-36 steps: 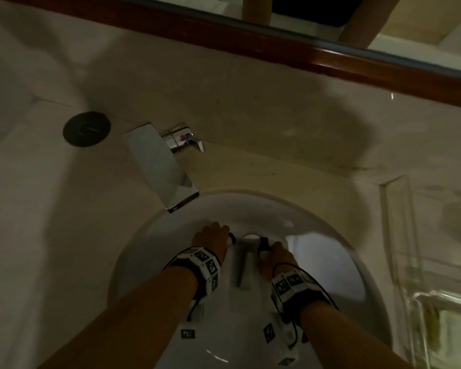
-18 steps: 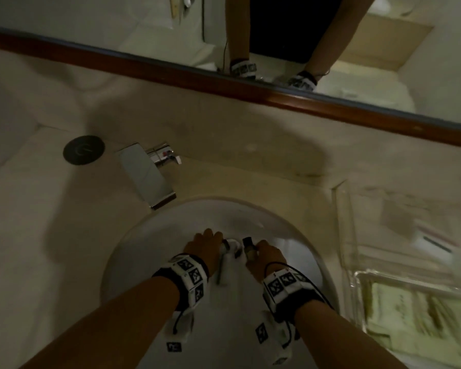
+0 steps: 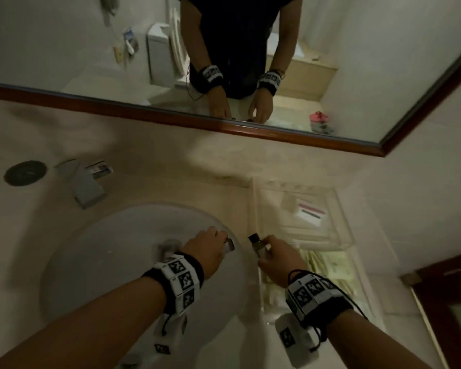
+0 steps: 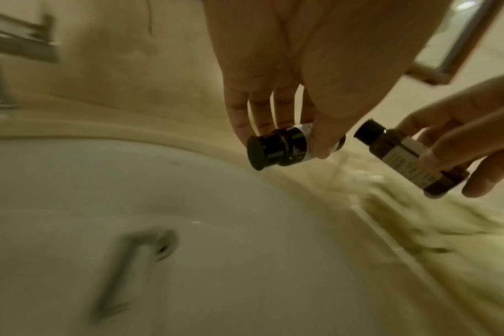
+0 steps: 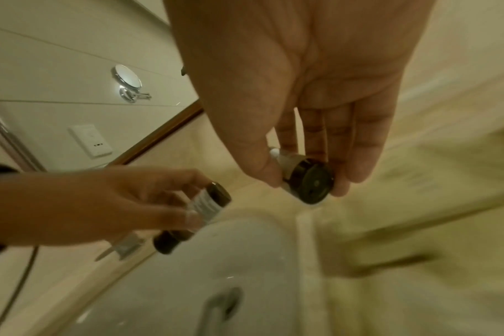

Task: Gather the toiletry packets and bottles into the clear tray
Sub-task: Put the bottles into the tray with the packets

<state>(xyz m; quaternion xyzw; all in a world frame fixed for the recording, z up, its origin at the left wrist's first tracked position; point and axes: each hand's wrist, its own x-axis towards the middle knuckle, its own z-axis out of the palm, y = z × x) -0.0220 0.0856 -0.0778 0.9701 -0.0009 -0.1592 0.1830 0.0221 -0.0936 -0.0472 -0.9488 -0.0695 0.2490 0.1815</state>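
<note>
The head camera looks steeply down from above at the sink [image 3: 133, 262] and mirror [image 3: 330, 62]. Each wrist camera sits close under its palm, facing along the fingers. All three views share both small bottles and the basin's rim.

Motion blur smeared the clear tray [image 3: 343, 235] at the right of the head view, so the pale packets [image 3: 328, 265] inside could not be read. The left hand [image 3: 206, 253] covered most of its bottle [image 3: 229, 246], leaving the label hidden. In the left wrist view, the sink drain [image 4: 161, 247] at lower left was only a grey streak.
</note>
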